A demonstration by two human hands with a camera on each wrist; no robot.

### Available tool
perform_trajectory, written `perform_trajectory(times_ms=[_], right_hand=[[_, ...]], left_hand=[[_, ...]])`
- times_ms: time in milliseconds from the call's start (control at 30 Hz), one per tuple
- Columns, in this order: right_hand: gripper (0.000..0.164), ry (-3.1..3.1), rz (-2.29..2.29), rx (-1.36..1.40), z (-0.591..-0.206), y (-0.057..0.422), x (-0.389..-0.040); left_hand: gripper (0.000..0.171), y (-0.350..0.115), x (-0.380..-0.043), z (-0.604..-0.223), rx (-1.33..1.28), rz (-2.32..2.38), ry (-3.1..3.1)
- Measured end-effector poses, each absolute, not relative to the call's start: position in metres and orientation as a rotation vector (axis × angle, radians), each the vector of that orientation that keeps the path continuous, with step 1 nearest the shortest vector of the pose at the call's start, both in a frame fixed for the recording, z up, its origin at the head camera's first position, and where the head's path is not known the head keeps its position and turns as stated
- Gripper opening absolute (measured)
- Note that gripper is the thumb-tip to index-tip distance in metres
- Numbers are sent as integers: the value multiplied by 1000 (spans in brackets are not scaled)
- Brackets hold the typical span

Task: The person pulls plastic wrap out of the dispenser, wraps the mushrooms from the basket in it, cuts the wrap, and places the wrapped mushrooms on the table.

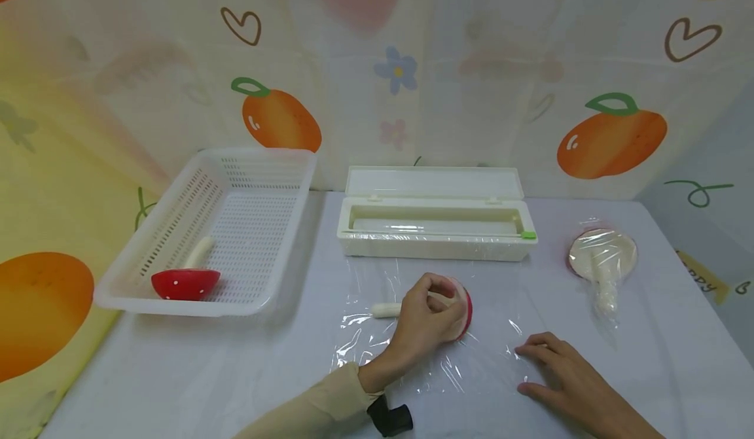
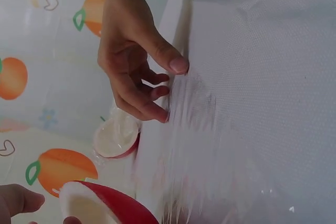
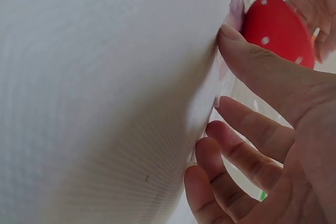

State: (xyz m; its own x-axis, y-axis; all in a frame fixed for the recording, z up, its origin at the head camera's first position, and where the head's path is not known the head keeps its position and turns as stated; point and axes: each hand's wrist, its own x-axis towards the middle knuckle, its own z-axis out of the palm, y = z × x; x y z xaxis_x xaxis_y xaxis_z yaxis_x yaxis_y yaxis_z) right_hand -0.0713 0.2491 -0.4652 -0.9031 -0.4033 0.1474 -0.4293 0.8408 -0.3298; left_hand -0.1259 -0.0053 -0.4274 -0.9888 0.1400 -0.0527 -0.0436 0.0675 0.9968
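The left hand (image 1: 421,324) pinches one mushroom (image 1: 467,313) over one film (image 1: 491,344); right of that grip, one wrapped mushroom (image 1: 603,265); left, one mushroom (image 1: 186,283) in one basket (image 1: 256,229); beyond, one box (image 1: 436,248). The right hand (image 1: 565,377), fingers loose, touches the film's edge.

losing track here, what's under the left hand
A mushroom-shaped piece, over clear film: its pale stem end and part of its cream, red-edged cap show. The left hand hides the stem's middle and some of the cap.
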Motion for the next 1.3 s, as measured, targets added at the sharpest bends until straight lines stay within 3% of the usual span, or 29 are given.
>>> perform_trajectory(times_ms=[400, 667, 867, 1167, 1300], right_hand=[[41, -2886, 660, 703, -468, 249, -72], [25, -2874, 766, 939, -467, 251, -76], [22, -2851, 764, 979, -468, 251, -76], [26, -2783, 827, 1059, -469, 253, -72], [19, -2796, 821, 1063, -467, 253, -70]], left_hand=[[23, -34, -120, -428, 166, 1973, 2301], [23, -65, -111, -429, 130, 1853, 2421], [21, -83, -105, -432, 155, 1751, 2506], [20, -116, -96, -435, 459, 1372, 2586], [21, -134, -95, -435, 599, 1251, 2545]])
